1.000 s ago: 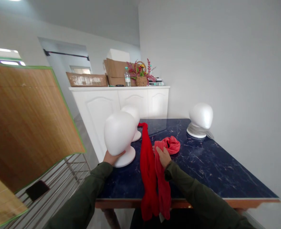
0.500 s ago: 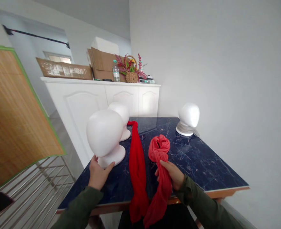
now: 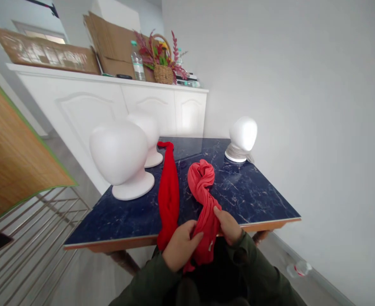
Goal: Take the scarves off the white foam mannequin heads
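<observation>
A coral-pink scarf (image 3: 203,191), coiled at its far end, runs over the table's near edge. My right hand (image 3: 229,224) pinches its right side near that edge. On its left side, my left hand (image 3: 182,244) closes its thumb and fingers on the cloth. A bright red scarf (image 3: 168,187) lies lengthwise to the left, its near end hanging down behind my left hand. Farther left stand two white mannequin heads, the nearer head (image 3: 119,153) partly covering the farther head (image 3: 145,131). A third mannequin head (image 3: 243,134) with grey cloth (image 3: 237,152) round its neck stands at the back right.
The dark blue marbled table (image 3: 251,195) meets a pale wall at the right. Behind it a white cabinet (image 3: 88,106) bears cardboard boxes (image 3: 111,42), a water bottle (image 3: 138,63) and a flower basket (image 3: 163,73). A metal rack (image 3: 47,225) stands at the left.
My left hand has let go of the nearer mannequin head's base and moved right onto the pink scarf. My right hand still grips the scarf, now nearer its lower end. The view has tilted down.
</observation>
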A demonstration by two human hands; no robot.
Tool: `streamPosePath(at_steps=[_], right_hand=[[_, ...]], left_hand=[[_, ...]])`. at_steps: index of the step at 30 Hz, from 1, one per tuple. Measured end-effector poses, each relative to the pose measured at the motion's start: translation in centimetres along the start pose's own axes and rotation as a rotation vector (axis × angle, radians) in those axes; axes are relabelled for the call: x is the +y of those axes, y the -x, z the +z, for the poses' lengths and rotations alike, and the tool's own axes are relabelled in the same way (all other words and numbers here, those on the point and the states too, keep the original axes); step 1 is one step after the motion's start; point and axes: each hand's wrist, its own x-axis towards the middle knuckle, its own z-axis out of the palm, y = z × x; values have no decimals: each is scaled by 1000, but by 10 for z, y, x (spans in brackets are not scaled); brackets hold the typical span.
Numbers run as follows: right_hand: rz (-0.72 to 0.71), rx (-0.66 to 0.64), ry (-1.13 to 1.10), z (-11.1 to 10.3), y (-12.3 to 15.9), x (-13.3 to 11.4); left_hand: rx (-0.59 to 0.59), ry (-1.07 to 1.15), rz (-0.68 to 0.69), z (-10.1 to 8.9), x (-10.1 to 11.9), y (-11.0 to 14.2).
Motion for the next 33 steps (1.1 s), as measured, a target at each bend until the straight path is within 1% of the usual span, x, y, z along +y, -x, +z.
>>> streamPosePath(at_steps=[2, 4, 6, 8, 10, 11, 13, 16, 18, 21, 24, 26, 28, 29, 31, 33], right_hand=[[-8, 35, 160, -17, -2, -8], [-11, 84, 213, -32, -3, -15], [-21, 103, 102, -43, -2, -21], [27, 100, -117, -50, 3, -23], [120, 92, -326, -51, 11, -21], [164, 88, -406, -50, 15, -19], [233, 69, -522, -43, 24, -14], [314, -48, -612, -29, 33, -7], [337, -98, -653, -19, 35, -6], [300, -67, -703, -8, 37, -5], [297, -39, -686, -2, 39, -1], [304, -65, -664, -2, 41, 2], [256, -74, -679, -5, 41, 2], [217, -77, -697, -8, 40, 0], [133, -80, -731, -14, 36, -10], [78, -95, -743, -20, 27, -26]], left_hand=[[16, 66, -87, -5, 4, -2], [111, 223, -174, -9, 9, -3], [248, 418, -213, -11, 14, -3], [361, 590, -234, -9, 19, -4], [409, 697, -244, -4, 22, -6], [401, 722, -243, 0, 23, -7], [346, 730, -226, 9, 23, -8], [245, 706, -209, 27, 17, -6], [201, 658, -165, 39, 10, -3], [163, 485, -48, 52, 0, 2], [93, 237, 43, 55, -5, 6], [41, 52, 109, 55, -4, 9], [42, -77, 176, 56, 0, 13], [55, -103, 197, 57, 3, 16], [57, -96, 180, 60, 7, 25], [-32, -56, 56, 62, 11, 35]])
